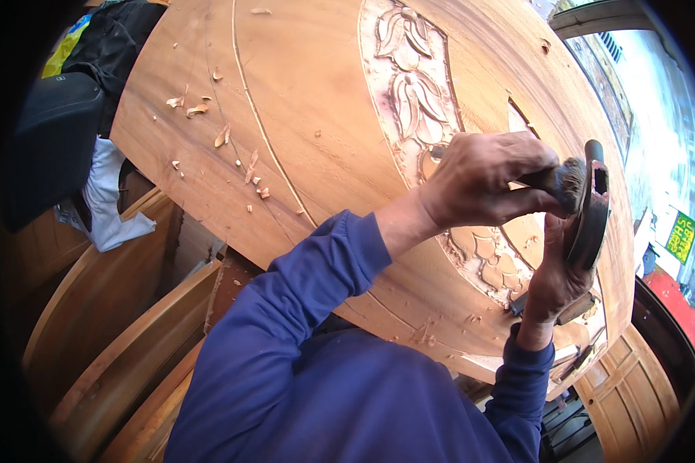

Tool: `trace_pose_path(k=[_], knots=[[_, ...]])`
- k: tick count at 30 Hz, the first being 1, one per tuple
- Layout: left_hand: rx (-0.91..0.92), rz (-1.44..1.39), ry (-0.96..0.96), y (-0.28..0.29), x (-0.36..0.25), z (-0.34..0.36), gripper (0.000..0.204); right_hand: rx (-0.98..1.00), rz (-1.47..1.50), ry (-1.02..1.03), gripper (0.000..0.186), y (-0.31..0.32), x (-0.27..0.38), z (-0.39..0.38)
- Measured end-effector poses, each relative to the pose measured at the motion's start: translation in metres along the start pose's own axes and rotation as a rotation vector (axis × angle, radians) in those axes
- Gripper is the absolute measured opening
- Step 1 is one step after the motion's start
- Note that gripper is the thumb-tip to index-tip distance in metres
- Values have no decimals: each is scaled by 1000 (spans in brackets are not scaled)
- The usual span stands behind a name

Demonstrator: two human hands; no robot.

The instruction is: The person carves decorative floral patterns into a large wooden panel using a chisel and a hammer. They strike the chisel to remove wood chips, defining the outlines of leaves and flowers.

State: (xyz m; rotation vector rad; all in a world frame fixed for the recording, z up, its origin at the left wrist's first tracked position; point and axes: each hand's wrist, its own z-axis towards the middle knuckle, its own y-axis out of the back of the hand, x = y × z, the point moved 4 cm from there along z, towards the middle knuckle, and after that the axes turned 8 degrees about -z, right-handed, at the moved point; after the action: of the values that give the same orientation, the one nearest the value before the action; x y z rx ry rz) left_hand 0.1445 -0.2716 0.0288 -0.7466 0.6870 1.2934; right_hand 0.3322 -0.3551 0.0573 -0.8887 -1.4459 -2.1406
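My left hand [490, 181] is closed around a chisel whose handle end [570, 185] is worn and frayed like bristles. That frayed end is right beside a dark curved hammer head [591, 220], which has a hole through its upper part. My right hand [556, 282] is closed on the hammer below the left hand; its handle is mostly hidden. Both hands are above a large light-brown wooden panel [309, 100]. Under and beyond them runs a carved band of flowers and leaves [418, 96].
Curled wood shavings [222, 136] are scattered over the panel's left part. Dark-handled tools [575, 309] lie by my right wrist. Curved wooden pieces [131, 339] stand at lower left, near a white cloth [114, 204] and a black case [54, 143]. A panelled wooden piece [633, 386] stands at lower right.
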Motion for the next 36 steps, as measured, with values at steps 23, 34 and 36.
trace_pose_path(k=[23,34,36], knots=[[890,200,-276,-11,-14,-52,19,-5,7,-196,94,58,-3,-164],[737,-5,-100,4,-22,-30,24,141,173,-33,56,7,-21,-157],[730,-26,-101,7,-24,-26,24,197,399,-231,41,2,-17,-158]])
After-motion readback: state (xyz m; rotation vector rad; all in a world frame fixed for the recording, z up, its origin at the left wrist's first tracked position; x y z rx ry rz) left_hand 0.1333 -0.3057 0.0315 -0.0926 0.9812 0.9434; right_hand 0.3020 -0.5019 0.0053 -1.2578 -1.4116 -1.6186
